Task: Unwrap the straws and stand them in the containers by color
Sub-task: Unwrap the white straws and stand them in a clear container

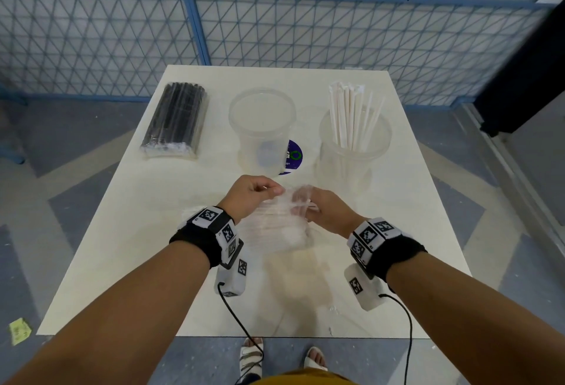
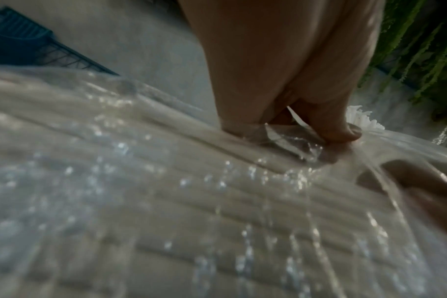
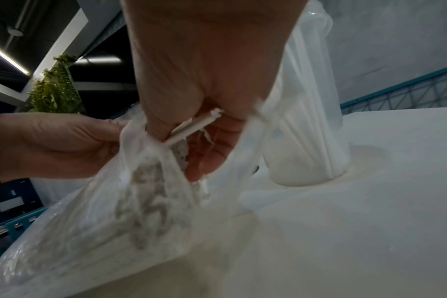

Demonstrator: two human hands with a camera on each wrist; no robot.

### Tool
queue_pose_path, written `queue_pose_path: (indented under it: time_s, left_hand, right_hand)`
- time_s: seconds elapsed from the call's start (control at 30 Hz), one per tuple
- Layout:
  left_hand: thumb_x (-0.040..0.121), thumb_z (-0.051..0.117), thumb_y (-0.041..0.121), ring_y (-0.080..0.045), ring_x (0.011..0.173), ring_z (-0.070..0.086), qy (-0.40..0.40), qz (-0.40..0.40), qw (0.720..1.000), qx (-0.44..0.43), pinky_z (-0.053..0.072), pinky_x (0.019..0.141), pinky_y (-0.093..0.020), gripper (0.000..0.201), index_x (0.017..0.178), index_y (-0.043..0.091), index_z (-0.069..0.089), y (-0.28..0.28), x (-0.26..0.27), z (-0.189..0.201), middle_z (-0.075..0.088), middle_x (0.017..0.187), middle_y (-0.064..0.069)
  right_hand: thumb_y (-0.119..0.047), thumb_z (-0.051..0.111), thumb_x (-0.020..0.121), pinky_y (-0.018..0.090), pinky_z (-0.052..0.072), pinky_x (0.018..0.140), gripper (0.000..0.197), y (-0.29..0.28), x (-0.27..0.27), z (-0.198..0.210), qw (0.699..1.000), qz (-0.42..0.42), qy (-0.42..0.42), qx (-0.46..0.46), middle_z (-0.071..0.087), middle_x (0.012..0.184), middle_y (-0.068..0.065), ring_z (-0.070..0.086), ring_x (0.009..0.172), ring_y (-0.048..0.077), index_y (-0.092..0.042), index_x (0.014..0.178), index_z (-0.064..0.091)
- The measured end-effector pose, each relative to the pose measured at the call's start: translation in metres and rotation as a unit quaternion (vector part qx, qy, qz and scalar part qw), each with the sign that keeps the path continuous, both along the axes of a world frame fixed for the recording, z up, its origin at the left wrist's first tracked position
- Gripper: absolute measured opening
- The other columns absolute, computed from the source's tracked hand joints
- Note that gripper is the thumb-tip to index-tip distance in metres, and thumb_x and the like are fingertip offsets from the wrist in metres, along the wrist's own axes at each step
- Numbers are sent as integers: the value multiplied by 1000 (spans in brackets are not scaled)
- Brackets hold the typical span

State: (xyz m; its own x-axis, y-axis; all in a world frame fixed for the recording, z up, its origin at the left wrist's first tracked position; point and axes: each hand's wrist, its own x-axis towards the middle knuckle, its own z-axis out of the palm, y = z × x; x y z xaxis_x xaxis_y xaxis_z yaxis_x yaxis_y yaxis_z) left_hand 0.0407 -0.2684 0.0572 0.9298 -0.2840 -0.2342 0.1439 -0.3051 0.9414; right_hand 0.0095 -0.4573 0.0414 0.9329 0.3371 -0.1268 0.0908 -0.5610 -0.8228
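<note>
A clear plastic bag of white straws [image 1: 276, 227] hangs above the middle of the table, held between both hands. My left hand [image 1: 275, 191] pinches the bag's open edge [image 2: 288, 139] between thumb and fingers. My right hand [image 1: 305, 205] reaches into the bag's mouth and grips one white straw [image 3: 194, 127] in curled fingers. A clear container [image 1: 356, 146] at the back right holds several white straws upright. An empty clear container [image 1: 263, 128] stands at the back centre. A sealed pack of black straws [image 1: 175, 121] lies at the back left.
A purple round sticker [image 1: 293, 157] lies on the white table [image 1: 122, 232] between the two containers. A blue mesh fence [image 1: 189, 27] runs behind the table. Cables hang from both wrist cameras near the front edge.
</note>
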Motion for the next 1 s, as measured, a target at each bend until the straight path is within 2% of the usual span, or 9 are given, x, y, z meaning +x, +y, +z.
queue_pose_path:
  time_s: [0.17, 0.27, 0.43, 0.5, 0.6, 0.67, 0.77, 0.9, 1.0]
  left_hand:
    - [85, 63, 7, 3, 65, 58, 14, 20, 999, -32, 44, 67, -6, 7, 82, 9, 69, -2, 0, 1, 68, 63, 16]
    - [85, 62, 6, 8, 53, 54, 11, 22, 999, -23, 40, 57, -5, 7, 88, 5, 68, -7, -2, 2, 65, 55, 18]
    - [84, 65, 11, -17, 80, 55, -19, -36, 999, 32, 43, 79, -24, 11, 89, 3, 71, -4, -2, 3, 70, 88, -15]
    - [84, 65, 12, -18, 81, 54, -26, -60, 997, 51, 42, 76, -21, 15, 92, 1, 71, -1, -1, 3, 68, 84, -8]
    - [84, 65, 13, -14, 77, 54, -40, -81, 993, 71, 41, 76, -16, 15, 92, 1, 71, 4, 2, 5, 65, 80, 1]
    - [83, 66, 11, -7, 74, 56, -43, -79, 993, 77, 41, 75, -13, 13, 90, 1, 71, 6, 4, 6, 66, 77, 7]
    - [84, 65, 7, 9, 61, 57, -45, -72, 995, 58, 40, 66, -2, 9, 90, 5, 70, 1, 2, 12, 66, 58, 21]
    - [84, 64, 5, 12, 56, 54, -60, -86, 994, 40, 39, 62, 1, 9, 91, 7, 70, -16, -1, 17, 63, 52, 24]
    - [84, 63, 5, 12, 58, 55, -55, -82, 994, 49, 41, 65, 0, 12, 91, -1, 71, -14, 0, 14, 64, 55, 21]
  right_hand:
    - [-21, 73, 78, 26, 40, 98, 49, 2, -2, 4, 997, 52, 7, -61, 50, 128, 2, 52, 111, 17, -13, 123, 55]
    - [-22, 74, 78, 30, 40, 99, 55, 9, 0, 8, 990, 93, 13, -103, 49, 128, 7, 51, 113, 21, -14, 128, 53]
    - [-23, 65, 86, 32, 38, 103, 45, 10, 0, 12, 987, 106, 32, -120, 55, 130, 13, 51, 119, 25, -6, 126, 56]
    - [-20, 64, 87, 22, 38, 93, 40, 6, 0, 17, 988, 91, 29, -120, 59, 126, 12, 55, 113, 23, -4, 122, 58]
    - [-14, 65, 86, 17, 36, 69, 23, -8, -4, 28, 991, 80, 35, -106, 65, 97, 9, 55, 79, 10, 1, 103, 66]
    - [-15, 64, 87, 15, 40, 67, 21, -25, -4, 31, 990, 78, 53, -103, 65, 83, 3, 55, 71, 1, 2, 98, 66]
    - [-16, 61, 88, 25, 48, 59, 19, -39, -8, 33, 986, 57, 132, -84, 62, 81, 3, 57, 71, 19, -6, 105, 61]
    - [-12, 63, 86, 20, 49, 49, 44, -24, -14, 36, 977, 65, 200, -43, 50, 91, -5, 57, 70, 13, -23, 125, 46]
    - [-9, 63, 85, 17, 42, 41, 42, -18, -15, 34, 983, 37, 177, -38, 54, 70, -4, 53, 44, 2, -15, 124, 49]
